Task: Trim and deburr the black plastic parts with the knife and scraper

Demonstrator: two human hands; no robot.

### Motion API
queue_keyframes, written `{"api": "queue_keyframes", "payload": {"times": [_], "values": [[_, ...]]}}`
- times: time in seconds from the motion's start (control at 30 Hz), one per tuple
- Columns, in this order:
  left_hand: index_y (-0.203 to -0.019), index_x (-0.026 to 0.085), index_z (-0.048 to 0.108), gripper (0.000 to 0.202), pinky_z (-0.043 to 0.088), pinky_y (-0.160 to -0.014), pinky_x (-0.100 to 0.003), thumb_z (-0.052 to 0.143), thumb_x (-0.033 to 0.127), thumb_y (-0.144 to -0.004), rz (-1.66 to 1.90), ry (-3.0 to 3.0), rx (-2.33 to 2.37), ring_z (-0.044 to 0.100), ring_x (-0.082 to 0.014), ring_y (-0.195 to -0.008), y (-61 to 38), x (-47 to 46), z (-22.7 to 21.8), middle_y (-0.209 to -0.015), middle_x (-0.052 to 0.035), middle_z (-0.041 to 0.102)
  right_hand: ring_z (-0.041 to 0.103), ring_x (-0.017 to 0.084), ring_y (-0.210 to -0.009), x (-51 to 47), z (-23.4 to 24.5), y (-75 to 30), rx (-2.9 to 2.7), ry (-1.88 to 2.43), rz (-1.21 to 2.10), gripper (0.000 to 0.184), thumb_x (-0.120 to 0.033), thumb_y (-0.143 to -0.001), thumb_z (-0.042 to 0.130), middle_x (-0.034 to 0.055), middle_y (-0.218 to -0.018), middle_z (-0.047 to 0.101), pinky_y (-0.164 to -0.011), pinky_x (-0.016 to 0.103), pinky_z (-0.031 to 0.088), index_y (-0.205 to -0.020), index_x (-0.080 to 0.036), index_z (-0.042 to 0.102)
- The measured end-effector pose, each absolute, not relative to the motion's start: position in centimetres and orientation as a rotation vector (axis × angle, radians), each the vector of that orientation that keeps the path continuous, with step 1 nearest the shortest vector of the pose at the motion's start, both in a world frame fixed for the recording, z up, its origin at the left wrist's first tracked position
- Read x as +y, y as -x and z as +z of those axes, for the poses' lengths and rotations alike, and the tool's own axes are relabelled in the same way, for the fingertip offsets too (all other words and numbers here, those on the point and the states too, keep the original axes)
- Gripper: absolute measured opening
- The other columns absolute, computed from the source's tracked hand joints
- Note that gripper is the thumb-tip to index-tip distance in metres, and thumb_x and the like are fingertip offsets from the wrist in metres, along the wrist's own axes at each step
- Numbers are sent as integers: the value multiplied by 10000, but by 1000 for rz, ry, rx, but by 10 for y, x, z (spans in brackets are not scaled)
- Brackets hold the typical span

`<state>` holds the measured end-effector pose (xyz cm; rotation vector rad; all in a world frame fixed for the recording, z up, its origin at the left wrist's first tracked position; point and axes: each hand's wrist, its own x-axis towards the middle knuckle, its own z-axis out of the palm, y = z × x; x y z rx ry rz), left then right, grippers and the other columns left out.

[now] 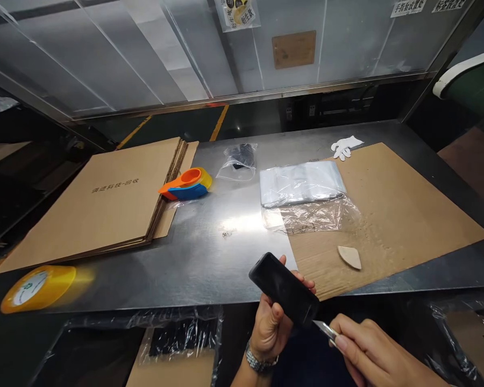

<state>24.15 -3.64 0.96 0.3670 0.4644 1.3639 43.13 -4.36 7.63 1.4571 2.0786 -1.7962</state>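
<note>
My left hand [269,328], with a metal watch on the wrist, holds a flat black rectangular part [284,287] with rounded corners. Its fingers wrap behind the part and the thumb presses the near edge. The part is tilted and held up at the front edge of the table. My right hand [369,344] grips a small knife [326,330] with a pointed silver blade; most of its handle is hidden in the fingers. The blade's tip is at the lower right corner of the black part; I cannot tell whether they touch.
A metal table [234,242] carries flattened cardboard boxes [116,196], an orange-blue tape dispenser [187,185], a tape roll [40,287], a bagged black item [242,157], clear bags [302,184], a white glove [346,147] and a wedge-shaped beige piece [349,257] on a cardboard sheet [411,215].
</note>
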Motion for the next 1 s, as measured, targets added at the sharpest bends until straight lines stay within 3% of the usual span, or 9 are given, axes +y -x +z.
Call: {"api": "queue_keyframes", "payload": {"times": [0.53,1.0], "values": [[-1296,313,463,630,440,-914,-442,700,407,-720,1356,-534,519,566,-291,-1011,-234,-36,8,-1059,-62,596,502,174,-707,-48,74,-426,2111,-1422,-1631,382,-492,-966,201,-12,-688,529,-679,285,401,-858,-255,481],[-1346,291,371,648,443,-928,-423,656,380,-770,1356,-686,435,536,-277,-1081,-230,-36,-3,-1128,-74,571,522,140,-496,-53,63,-427,2582,-1430,-1156,310,-370,-981,272,-20,-582,522,-456,222,346,-895,-230,535]]}}
